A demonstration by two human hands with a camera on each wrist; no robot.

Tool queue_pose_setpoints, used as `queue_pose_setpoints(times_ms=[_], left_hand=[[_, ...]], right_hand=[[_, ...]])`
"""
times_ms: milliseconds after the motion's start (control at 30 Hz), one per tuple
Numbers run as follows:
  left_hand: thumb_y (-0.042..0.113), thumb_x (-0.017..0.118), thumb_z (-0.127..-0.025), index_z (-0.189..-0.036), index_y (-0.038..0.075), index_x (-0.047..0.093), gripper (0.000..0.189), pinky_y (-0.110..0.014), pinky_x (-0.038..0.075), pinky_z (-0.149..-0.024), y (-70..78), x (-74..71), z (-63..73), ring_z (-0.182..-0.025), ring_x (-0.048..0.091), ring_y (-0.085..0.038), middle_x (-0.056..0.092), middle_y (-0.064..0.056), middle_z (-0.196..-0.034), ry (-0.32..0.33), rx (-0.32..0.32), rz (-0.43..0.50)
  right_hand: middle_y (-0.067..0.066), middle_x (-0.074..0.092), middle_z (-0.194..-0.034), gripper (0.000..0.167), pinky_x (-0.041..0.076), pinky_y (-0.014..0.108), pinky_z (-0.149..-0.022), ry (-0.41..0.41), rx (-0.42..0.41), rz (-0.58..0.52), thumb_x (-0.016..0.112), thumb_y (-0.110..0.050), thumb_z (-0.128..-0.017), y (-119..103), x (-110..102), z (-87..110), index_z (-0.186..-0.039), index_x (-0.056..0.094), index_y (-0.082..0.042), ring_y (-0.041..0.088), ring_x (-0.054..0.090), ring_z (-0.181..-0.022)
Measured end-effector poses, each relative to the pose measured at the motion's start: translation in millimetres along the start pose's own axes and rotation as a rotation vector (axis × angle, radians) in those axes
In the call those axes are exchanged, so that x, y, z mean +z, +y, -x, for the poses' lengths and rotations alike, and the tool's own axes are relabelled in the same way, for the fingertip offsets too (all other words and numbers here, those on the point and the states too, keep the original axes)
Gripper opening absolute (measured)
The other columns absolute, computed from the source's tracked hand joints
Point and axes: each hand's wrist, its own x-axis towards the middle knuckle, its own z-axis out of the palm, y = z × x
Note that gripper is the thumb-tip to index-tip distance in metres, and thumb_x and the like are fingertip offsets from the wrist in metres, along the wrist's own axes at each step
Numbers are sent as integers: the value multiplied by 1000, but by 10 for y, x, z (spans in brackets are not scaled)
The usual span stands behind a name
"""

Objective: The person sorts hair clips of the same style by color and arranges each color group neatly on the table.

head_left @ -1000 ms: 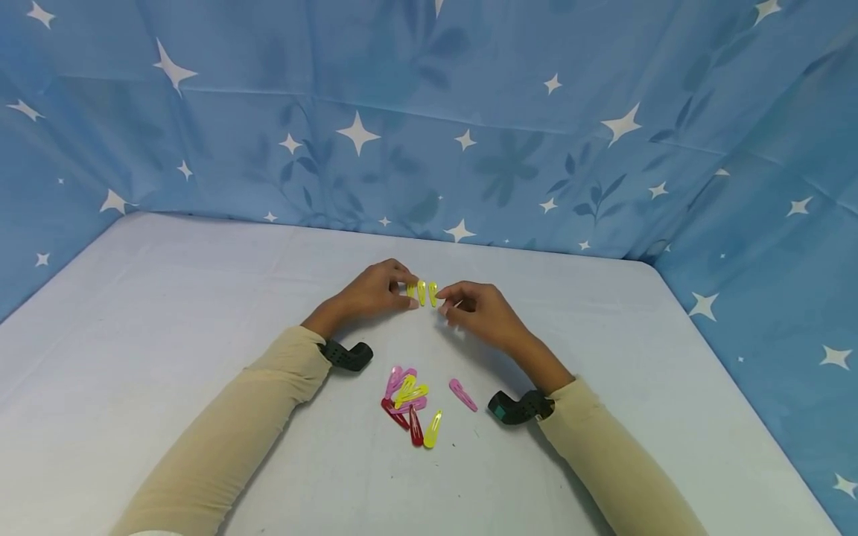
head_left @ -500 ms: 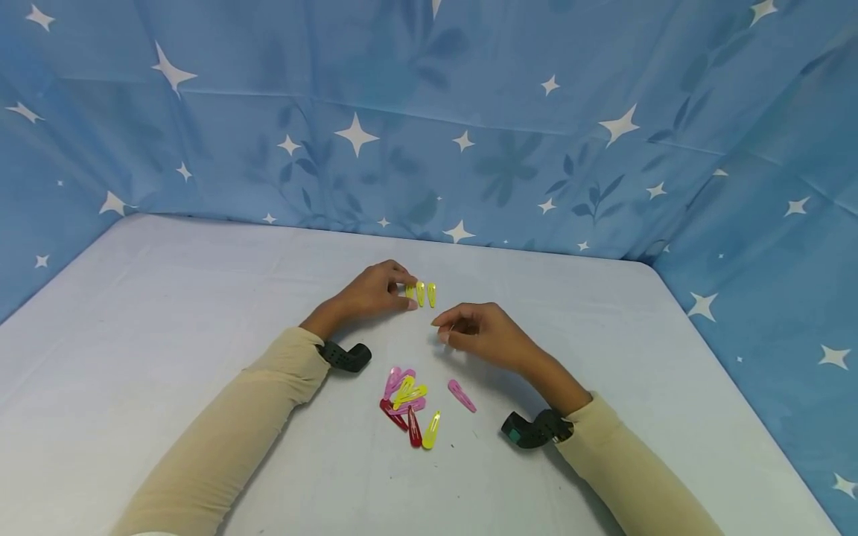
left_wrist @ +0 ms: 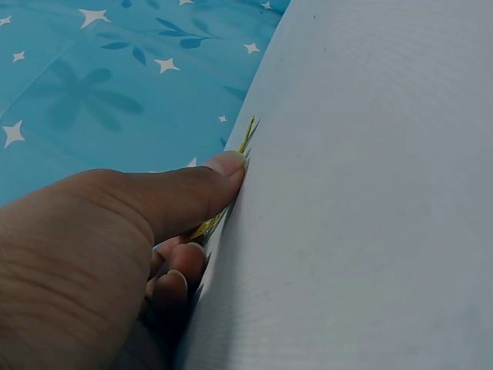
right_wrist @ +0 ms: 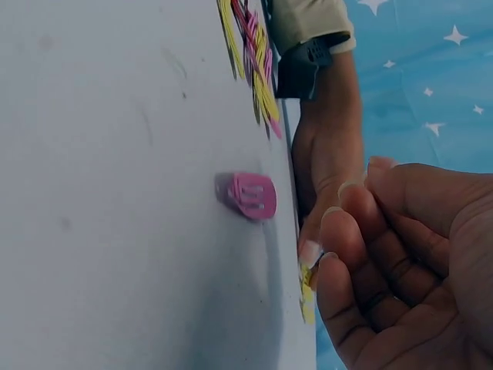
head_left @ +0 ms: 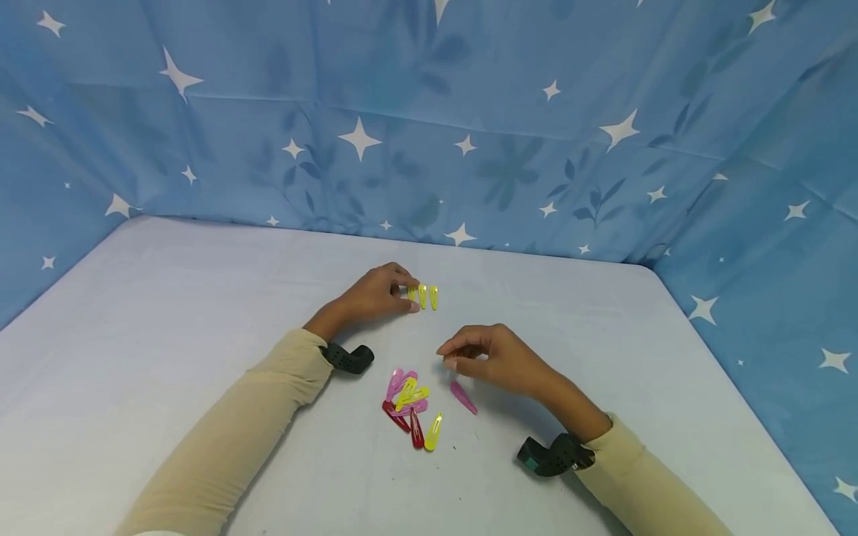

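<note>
Three yellow snap hair clips stand side by side near the far edge. My left hand [head_left: 377,292] is at the leftmost yellow hair clip [head_left: 412,293], its thumb and index finger at the clip's two ends. The left wrist view has the thumb over the yellow clips [left_wrist: 248,132], partly hiding them. The middle clip [head_left: 422,296] and the right clip [head_left: 433,298] lie just beyond the fingertips. My right hand [head_left: 499,359] hovers with loosely bent fingers and holds nothing. Just below its fingers lies a single pink hair clip [head_left: 463,397], seen end-on in the right wrist view.
Left of the single pink clip is a loose pile of pink clips [head_left: 394,383], yellow clips [head_left: 412,398] and red clips [head_left: 416,430]. A separate yellow clip [head_left: 433,432] lies at its right. A blue star-patterned curtain [head_left: 429,149] hangs behind the white table [head_left: 302,461].
My right hand has drawn back from the row of yellow clips toward the front, to above the pink clip. My left hand has stayed at the row.
</note>
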Motion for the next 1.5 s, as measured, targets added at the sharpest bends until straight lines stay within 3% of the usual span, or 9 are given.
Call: queue_pose_setpoints(times_ms=[233,633,1033,1500], left_hand=[[23,73,-88,-132,5,63,48,-33,45,-85,18,13,-11,-98,54,-22,56,-13,-129,-7,20,13],[24,73,-89,-133,7,63,49,-32,45,-83,-2,18,-19,-97,54,-21,56,-12,-131,0,5,18],[24,73,-89,-133,7,63,49,-32,45,-83,-7,11,-14,-97,54,-21,56,-12,-131,3,1,21],[23,73,-89,-133,7,63,49,-31,45,-83,12,-7,22,-97,54,-21,56,-11,-129,-5,-6,30]], right_hand=[[2,73,-100,21,54,25,-75,-59,-18,-27,68,-4,-89,-61,77,155,-108,75,-9,9,62,-83],[0,72,-103,19,48,20,-67,-176,-138,-59,73,-12,-89,-177,265,326,-108,75,-13,3,52,-77],[-8,70,-109,22,49,24,-82,-228,-88,-31,74,-14,-88,-190,287,352,-110,75,-20,12,59,-97],[-8,66,-107,26,52,21,-82,-257,-15,-32,77,-13,-86,-210,379,341,-110,74,-21,4,59,-88]])
